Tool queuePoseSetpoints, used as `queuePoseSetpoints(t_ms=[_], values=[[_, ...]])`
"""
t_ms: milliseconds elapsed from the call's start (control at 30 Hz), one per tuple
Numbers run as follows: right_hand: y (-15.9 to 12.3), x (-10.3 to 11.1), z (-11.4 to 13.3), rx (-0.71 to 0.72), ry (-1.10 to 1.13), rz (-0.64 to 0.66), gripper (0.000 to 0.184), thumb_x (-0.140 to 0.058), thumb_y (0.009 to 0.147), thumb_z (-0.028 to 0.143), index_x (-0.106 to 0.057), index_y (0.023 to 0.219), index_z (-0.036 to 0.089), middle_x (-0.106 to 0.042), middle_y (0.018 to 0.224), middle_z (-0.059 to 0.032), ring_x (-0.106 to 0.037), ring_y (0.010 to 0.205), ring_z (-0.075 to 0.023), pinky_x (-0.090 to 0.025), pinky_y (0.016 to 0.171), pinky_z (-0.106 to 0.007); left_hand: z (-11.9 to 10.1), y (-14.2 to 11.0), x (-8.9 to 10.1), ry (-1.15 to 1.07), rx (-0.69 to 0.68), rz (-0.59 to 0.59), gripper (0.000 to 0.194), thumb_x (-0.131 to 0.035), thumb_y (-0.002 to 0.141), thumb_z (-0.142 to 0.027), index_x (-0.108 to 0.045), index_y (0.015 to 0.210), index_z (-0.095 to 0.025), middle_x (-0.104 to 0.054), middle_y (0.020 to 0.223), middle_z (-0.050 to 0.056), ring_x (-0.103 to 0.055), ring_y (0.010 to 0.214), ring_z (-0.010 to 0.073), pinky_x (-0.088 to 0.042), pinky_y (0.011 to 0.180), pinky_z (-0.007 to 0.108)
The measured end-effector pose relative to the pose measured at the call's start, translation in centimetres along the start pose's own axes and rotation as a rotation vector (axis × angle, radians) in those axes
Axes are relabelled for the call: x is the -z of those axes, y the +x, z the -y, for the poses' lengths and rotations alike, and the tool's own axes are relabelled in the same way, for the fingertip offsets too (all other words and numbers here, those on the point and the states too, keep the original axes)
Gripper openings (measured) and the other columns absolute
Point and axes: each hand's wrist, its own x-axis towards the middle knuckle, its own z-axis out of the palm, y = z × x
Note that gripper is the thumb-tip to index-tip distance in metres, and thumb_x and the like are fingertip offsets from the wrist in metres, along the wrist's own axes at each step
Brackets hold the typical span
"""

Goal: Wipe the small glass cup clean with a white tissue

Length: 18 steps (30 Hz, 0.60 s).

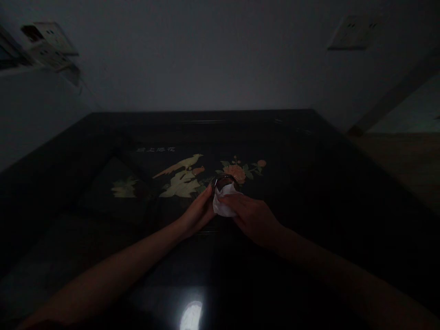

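Dim light leaves much of the view dark. Near the middle, my left hand (pixel 199 213) is closed around the left side of a small dark, glossy, round-rimmed object (pixel 225 178), perhaps of glass; its exact kind I cannot make out. My right hand (pixel 252 214) pinches a crumpled white tissue (pixel 224 205) against the near side of this object. The tissue covers part of its rim and front. Both hands are over a dark, shiny tabletop (pixel 165 275), and the lower part of the object is hidden by tissue and fingers.
Inlaid in the tabletop are a pale bird (pixel 184 165), an orange flower (pixel 234 173) and some lettering (pixel 156 149). A pale wall (pixel 206 59) rises behind the far edge, with sockets at left (pixel 50 55) and a socket plate (pixel 355 33) at right.
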Motion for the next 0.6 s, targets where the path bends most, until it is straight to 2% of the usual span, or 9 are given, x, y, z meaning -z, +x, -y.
queuePoseSetpoints(t_ms=[200,333,433,533,600], values=[[0.1,0.0,-0.1,0.091,-0.229,0.003,0.031,-0.048,0.088,0.01,-0.06,0.117,0.009,-0.069,0.111,-0.0165,-0.064,0.104,-0.0259,-0.055,0.082,-0.038,0.2,0.2,0.3,-0.025,0.0,0.002,0.039,-0.061,0.083,-0.042,-0.066,0.11,-0.015,-0.068,0.108,0.01,-0.058,0.11,0.0231,-0.042,0.097,0.034],[0.0,-0.1,0.1,0.102,-0.112,-0.019,0.035,-0.046,0.088,0.009,-0.057,0.121,0.008,-0.068,0.113,-0.0153,-0.064,0.104,-0.0222,-0.055,0.087,-0.036,-0.4,-0.3,-0.7,-0.001,0.029,-0.005,0.038,-0.059,0.084,-0.045,-0.068,0.103,-0.013,-0.07,0.102,0.01,-0.059,0.109,0.0239,-0.04,0.099,0.034],[0.0,-0.5,0.2,0.111,-0.033,-0.053,0.04,-0.042,0.088,0.007,-0.05,0.127,0.009,-0.064,0.122,-0.0141,-0.059,0.115,-0.0199,-0.052,0.094,-0.035,-0.6,-0.5,-0.9,0.02,0.062,-0.014,0.039,-0.059,0.084,-0.046,-0.069,0.1,-0.012,-0.071,0.101,0.011,-0.058,0.111,0.0253,-0.038,0.102,0.035],[0.0,-1.0,0.2,0.137,-0.072,-0.05,0.039,-0.041,0.09,0.007,-0.048,0.128,0.006,-0.06,0.127,-0.0159,-0.054,0.121,-0.0209,-0.05,0.096,-0.035,-0.4,-0.4,-0.5,0.033,0.057,-0.023,0.041,-0.061,0.082,-0.046,-0.068,0.101,-0.011,-0.07,0.102,0.012,-0.056,0.115,0.0267,-0.038,0.103,0.037],[0.0,-1.1,0.1,0.141,-0.16,-0.02,0.036,-0.043,0.091,0.01,-0.05,0.127,0.004,-0.061,0.125,-0.0174,-0.057,0.116,-0.0234,-0.052,0.09,-0.036,0.0,-0.3,-0.2,0.035,0.031,-0.014,0.042,-0.063,0.08,-0.047,-0.067,0.102,-0.012,-0.069,0.104,0.013,-0.055,0.116,0.0272,-0.04,0.101,0.038]])
